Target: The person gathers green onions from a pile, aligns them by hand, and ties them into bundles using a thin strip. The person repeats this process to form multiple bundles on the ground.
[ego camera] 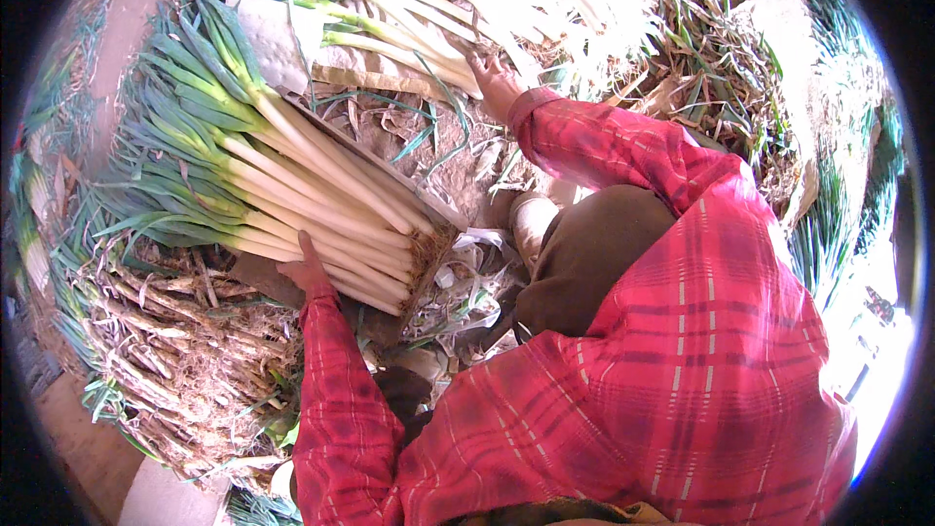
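Note:
A bundle of long green onions (321, 212) lies side by side in a shallow tray or box, green leaves to the upper left and roots to the lower right. My left hand (308, 274) rests at the bundle's near edge, thumb and fingers apart, touching the white stalks. My right hand (497, 80) reaches to the root end of a second pile of green onions (409, 40), its fingers spread at the lowest stalks; whether it grips one cannot be told. Part of that pile is washed out by sunlight. A pale sheet (274, 40) lies between the bundle and the pile.
Untrimmed onions with dry, soil-covered stalks (197, 372) are heaped at the lower left. Stripped leaves (723, 80) form a mound at the upper right. Clear plastic (467, 292) lies by the tray's root end, near my knee. More green onions (825, 226) stand at the far right.

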Demonstrator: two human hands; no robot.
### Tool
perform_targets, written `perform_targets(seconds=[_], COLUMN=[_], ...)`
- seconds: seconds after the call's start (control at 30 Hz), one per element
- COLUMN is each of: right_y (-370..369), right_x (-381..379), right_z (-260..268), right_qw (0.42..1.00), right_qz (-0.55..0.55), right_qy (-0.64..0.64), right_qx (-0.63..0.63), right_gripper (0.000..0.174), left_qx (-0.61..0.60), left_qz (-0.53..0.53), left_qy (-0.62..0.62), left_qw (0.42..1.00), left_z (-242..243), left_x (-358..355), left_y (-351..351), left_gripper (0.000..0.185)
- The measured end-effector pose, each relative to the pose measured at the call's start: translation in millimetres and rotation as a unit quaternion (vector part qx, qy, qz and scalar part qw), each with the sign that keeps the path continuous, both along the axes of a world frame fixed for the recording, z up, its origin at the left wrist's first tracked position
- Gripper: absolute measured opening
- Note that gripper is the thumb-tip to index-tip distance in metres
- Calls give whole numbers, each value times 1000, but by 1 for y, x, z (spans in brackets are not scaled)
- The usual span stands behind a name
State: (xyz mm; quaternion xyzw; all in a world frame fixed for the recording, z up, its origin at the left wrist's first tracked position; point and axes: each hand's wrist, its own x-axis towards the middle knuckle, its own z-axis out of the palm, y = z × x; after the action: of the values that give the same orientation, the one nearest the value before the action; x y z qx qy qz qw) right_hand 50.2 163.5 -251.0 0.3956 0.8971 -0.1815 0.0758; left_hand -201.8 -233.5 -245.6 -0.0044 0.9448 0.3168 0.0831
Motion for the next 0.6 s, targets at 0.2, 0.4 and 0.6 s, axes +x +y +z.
perform_targets(seconds=[0.2,0.4,0.6], right_y=[17,25,27], right_x=[1,12,9], right_z=[38,95,117], right_qw=[994,979,909], right_qz=[-14,-12,192], right_qy=[33,193,343], right_qx=[-104,-58,-141], right_gripper=[84,64,58], left_qx=[-35,39,8], left_qz=[11,2,12], left_qy=[4,17,29], left_qw=[999,999,999], left_z=[-2,0,10], left_x=[-3,2,7], left_y=[2,5,12], left_gripper=[98,103,96])
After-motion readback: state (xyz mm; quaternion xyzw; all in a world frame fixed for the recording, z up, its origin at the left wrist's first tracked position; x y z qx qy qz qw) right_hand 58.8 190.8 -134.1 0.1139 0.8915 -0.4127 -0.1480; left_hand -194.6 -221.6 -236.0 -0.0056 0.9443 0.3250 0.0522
